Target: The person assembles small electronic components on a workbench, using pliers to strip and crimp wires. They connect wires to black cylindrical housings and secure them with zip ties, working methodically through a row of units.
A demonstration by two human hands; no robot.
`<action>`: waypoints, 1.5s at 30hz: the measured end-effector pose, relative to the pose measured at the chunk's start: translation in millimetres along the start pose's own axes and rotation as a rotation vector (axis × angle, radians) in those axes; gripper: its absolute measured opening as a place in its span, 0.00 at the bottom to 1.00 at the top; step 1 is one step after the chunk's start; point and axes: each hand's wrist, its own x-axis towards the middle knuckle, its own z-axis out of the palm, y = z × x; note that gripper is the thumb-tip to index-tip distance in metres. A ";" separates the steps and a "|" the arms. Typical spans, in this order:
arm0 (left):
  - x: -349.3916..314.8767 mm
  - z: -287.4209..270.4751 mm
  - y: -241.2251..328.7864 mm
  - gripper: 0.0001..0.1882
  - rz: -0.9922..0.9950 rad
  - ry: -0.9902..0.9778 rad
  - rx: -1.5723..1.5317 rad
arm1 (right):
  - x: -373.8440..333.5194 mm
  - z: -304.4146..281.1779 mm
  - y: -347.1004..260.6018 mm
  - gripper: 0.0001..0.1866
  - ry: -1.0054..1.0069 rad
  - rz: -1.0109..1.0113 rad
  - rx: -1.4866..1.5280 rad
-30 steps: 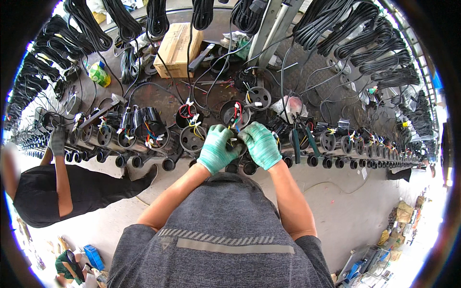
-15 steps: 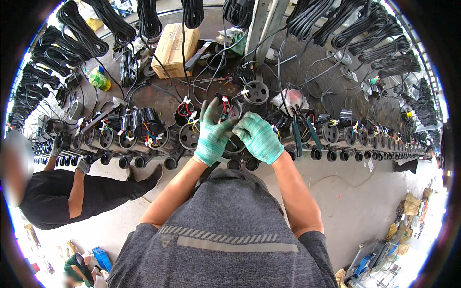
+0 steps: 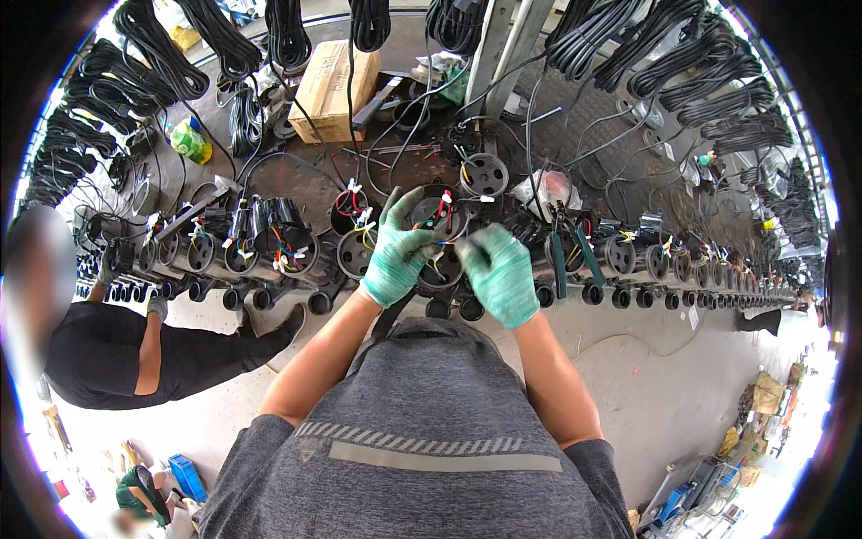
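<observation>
At centre of frame: a short blue-and-red wire (image 3: pixel 447 242) was held above a black round housing (image 3: pixel 440 272), between the person's 2 gloved hands.
Left hand (image 3: pixel 395 256): green glove, left of the wire; upper fingers raised and spread apart, thumb drawn in and closed with a finger on the wire's left end.
Right hand (image 3: pixel 498 269): green glove, just right of the wire; fingers curled and blurred; whether they had hold of anything could not be told.
Red wires (image 3: pixel 444 214): observed at another black housing, directly above the hands in the frame.
Grey disc (image 3: pixel 486 175): perforated, located just to the upper right of those wires.
Green-handled tool (image 3: pixel 558 260): 2 handles, right of centre, pointing down the frame, below a clear plastic bag (image 3: pixel 548 193).
Cardboard carton (image 3: pixel 332 94): upper centre-left, on a dark bench (image 3: pixel 310 180).
Black cable coils (image 3: pixel 288 34): hung along the top edge.
Co-worker (image 3: pixel 108 355): dark clothing and grey gloves, far left of frame.
</observation>
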 end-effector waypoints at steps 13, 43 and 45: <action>4.9 -6.4 6.5 0.15 -0.039 -0.093 -0.148 | -45.3 30.4 21.9 0.11 -0.047 0.054 -0.090; 18.6 -17.7 35.4 0.12 0.032 -0.242 0.221 | -33.0 -27.2 10.9 0.08 -0.464 -0.040 -0.170; 17.6 -18.1 41.4 0.13 0.036 -0.223 0.263 | -27.8 -25.8 11.5 0.09 -0.422 -0.120 -0.160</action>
